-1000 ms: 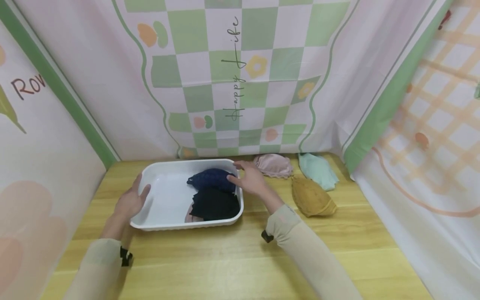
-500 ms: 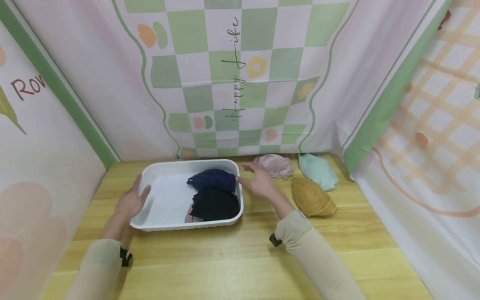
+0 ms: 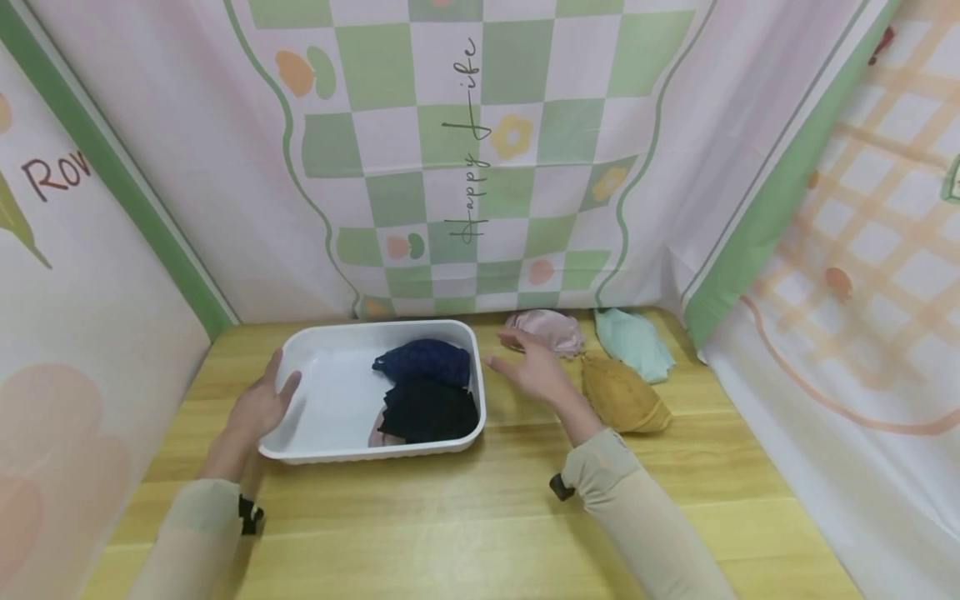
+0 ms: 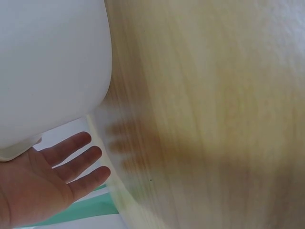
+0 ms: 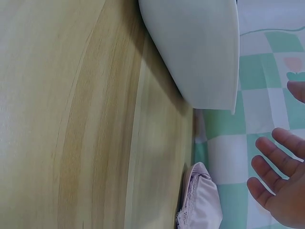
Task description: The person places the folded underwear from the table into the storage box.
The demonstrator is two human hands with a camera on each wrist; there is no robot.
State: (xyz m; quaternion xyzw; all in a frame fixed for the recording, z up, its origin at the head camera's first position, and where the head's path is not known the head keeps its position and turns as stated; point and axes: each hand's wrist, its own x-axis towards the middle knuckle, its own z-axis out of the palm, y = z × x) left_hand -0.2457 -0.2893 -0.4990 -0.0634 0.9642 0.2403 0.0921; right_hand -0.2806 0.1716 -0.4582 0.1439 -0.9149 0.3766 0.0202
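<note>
A white tray (image 3: 322, 408) stands on the table, with a navy lacy garment (image 3: 423, 362) and a black garment (image 3: 431, 410) inside at its right end. A bit of pale pink cloth (image 3: 377, 433) shows beside the black one. My left hand (image 3: 261, 404) rests at the tray's left rim, thumb over the edge. In the left wrist view its other fingers (image 4: 78, 164) extend loosely outside the wall. My right hand (image 3: 536, 371) hovers right of the tray, fingers spread, holding nothing. Just behind it lies a pink satin garment (image 3: 551, 332) with lace trim, shaped like a folded bra.
A mint garment (image 3: 636, 343) and a mustard cup-shaped garment (image 3: 622, 396) lie at the right of the wooden table (image 3: 450, 525). A checked curtain (image 3: 465, 167) hangs along the back edge, with printed cloth on both sides.
My right hand has left the tray's right rim and moved right, toward the pink garment. The left hand and the tray have stayed in place.
</note>
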